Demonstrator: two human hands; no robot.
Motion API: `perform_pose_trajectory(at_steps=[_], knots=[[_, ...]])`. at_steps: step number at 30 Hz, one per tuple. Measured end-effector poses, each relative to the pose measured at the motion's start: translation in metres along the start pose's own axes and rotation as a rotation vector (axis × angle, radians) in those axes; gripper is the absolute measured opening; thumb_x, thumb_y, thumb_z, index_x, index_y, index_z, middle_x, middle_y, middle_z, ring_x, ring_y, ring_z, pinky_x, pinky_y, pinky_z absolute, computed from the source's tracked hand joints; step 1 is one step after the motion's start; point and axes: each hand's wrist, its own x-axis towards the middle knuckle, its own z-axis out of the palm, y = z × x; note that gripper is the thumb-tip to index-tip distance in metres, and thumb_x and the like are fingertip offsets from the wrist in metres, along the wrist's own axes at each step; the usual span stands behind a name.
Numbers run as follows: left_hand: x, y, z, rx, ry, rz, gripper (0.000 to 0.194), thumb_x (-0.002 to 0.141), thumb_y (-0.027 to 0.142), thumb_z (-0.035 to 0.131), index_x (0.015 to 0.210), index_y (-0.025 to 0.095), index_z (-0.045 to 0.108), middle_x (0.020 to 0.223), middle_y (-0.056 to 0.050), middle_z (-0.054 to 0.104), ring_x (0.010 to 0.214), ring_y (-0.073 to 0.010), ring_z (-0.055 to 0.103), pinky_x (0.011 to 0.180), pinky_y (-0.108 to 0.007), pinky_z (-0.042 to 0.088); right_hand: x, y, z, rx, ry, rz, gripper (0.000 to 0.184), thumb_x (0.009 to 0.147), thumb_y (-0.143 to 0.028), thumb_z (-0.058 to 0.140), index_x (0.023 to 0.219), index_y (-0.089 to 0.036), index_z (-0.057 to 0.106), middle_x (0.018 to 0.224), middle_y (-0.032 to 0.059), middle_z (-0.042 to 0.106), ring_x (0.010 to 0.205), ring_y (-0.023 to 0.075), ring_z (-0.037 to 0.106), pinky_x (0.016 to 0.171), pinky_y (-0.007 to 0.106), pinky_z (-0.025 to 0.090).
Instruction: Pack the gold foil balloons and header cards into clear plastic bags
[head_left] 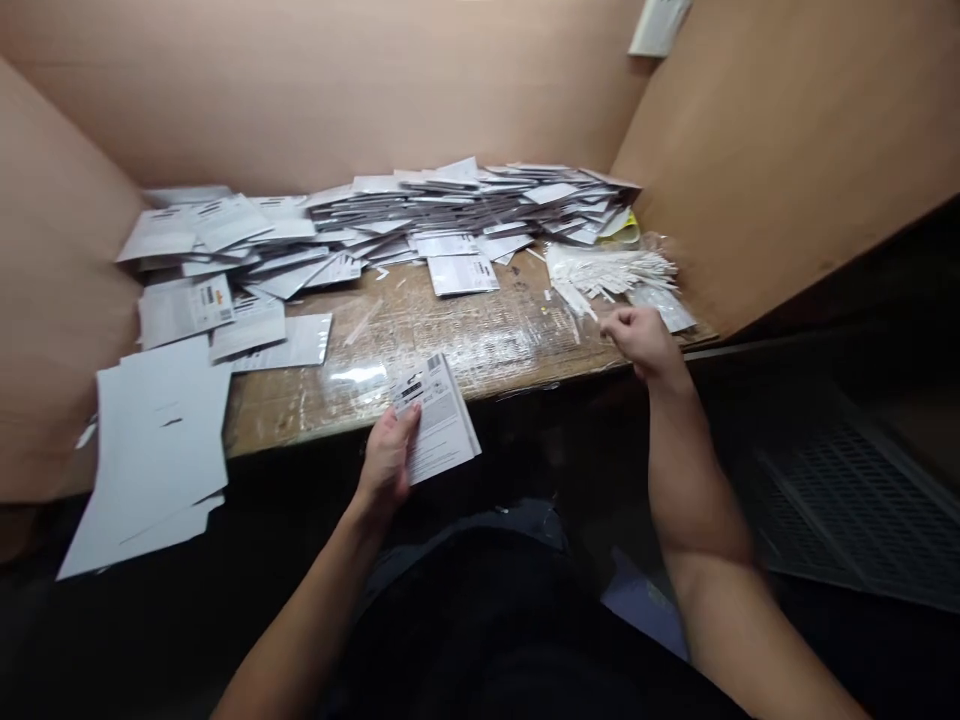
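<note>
My left hand is closed round the left side of a small stack of printed white cards, thumb on top, just off the front edge of the table. The top card carries a barcode, a dark hang slot and lines of small print. Over the table's right end, my right hand has its fingers pinched together beside a pile of thin white strips. One strip's end lies close to those fingertips; whether anything is between them is too small to make out.
A long heap of flat printed packs lines the back of the taped tabletop. Blank white sheets overhang the front left edge. Cardboard walls enclose the back and sides. A dark grid-patterned crate is at lower right.
</note>
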Motion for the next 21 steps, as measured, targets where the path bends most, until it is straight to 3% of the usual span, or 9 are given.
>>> perform_pose_trajectory(at_steps=[1,4,6,10,14,16,19,21], knots=[[0.000,-0.002,0.002,-0.007,0.001,0.015,0.046,0.079,0.037,0.092,0.115,0.016,0.073,0.107,-0.013,0.082,0.105,-0.0325,0.080,0.093,-0.043,0.068,-0.022,-0.007,0.015,0.064,-0.052,-0.008,0.045,0.099,-0.047,0.063,0.063,-0.021,0.053,0.054,-0.0048,0.040,0.051,0.0095,0.032,0.052,0.028,0.028],[-0.003,-0.011,0.006,-0.006,0.003,0.048,0.051,0.079,0.040,0.093,0.119,0.016,0.071,0.113,-0.014,0.081,0.109,-0.0321,0.079,0.097,-0.044,0.066,-0.088,-0.037,0.068,0.389,-0.412,-0.050,0.041,0.092,-0.047,0.069,0.065,-0.020,0.055,0.058,-0.0040,0.047,0.055,0.0102,0.038,0.052,0.026,0.030],[-0.007,-0.016,0.007,0.007,-0.004,0.058,0.053,0.079,0.041,0.093,0.120,0.016,0.070,0.116,-0.014,0.081,0.110,-0.0320,0.078,0.098,-0.044,0.065,-0.115,-0.053,0.100,0.440,-0.436,-0.052,0.040,0.092,-0.044,0.069,0.064,-0.019,0.054,0.062,-0.0029,0.050,0.059,0.0106,0.041,0.054,0.025,0.032],[-0.016,-0.019,0.004,0.035,-0.054,0.048,0.053,0.083,0.043,0.090,0.123,0.017,0.068,0.123,-0.015,0.080,0.111,-0.0315,0.078,0.098,-0.044,0.064,-0.118,-0.057,0.132,0.553,-0.482,-0.005,0.044,0.091,-0.049,0.072,0.065,-0.020,0.052,0.063,-0.0033,0.048,0.061,0.0103,0.040,0.055,0.024,0.032],[-0.020,-0.023,-0.003,0.067,-0.129,0.010,0.055,0.084,0.045,0.089,0.126,0.017,0.067,0.123,-0.016,0.080,0.109,-0.0319,0.078,0.097,-0.045,0.064,-0.114,-0.039,0.149,0.877,-0.658,0.244,0.054,0.081,-0.061,0.083,0.074,-0.024,0.045,0.058,-0.0095,0.039,0.050,0.0068,0.027,0.046,0.021,0.024],[-0.019,-0.028,-0.005,0.061,-0.140,0.000,0.056,0.085,0.045,0.089,0.127,0.017,0.066,0.124,-0.015,0.079,0.108,-0.0312,0.078,0.097,-0.045,0.063,-0.121,-0.033,0.159,0.965,-0.641,0.329,0.055,0.079,-0.063,0.083,0.080,-0.025,0.044,0.057,-0.0114,0.039,0.045,0.0064,0.026,0.042,0.020,0.023],[-0.018,-0.037,-0.008,0.070,-0.133,-0.007,0.057,0.083,0.045,0.090,0.126,0.016,0.066,0.122,-0.015,0.079,0.104,-0.0300,0.078,0.097,-0.045,0.062,-0.136,-0.032,0.169,0.910,-0.431,0.289,0.050,0.082,-0.057,0.085,0.085,-0.025,0.047,0.060,-0.0092,0.049,0.047,0.0083,0.039,0.043,0.020,0.033],[-0.017,-0.042,-0.009,0.104,-0.106,0.058,0.056,0.083,0.044,0.090,0.124,0.015,0.065,0.121,-0.015,0.079,0.104,-0.0291,0.078,0.098,-0.044,0.061,-0.142,-0.034,0.171,0.902,-0.325,0.280,0.042,0.088,-0.057,0.081,0.092,-0.025,0.054,0.063,-0.0075,0.054,0.050,0.0101,0.046,0.045,0.021,0.038]])
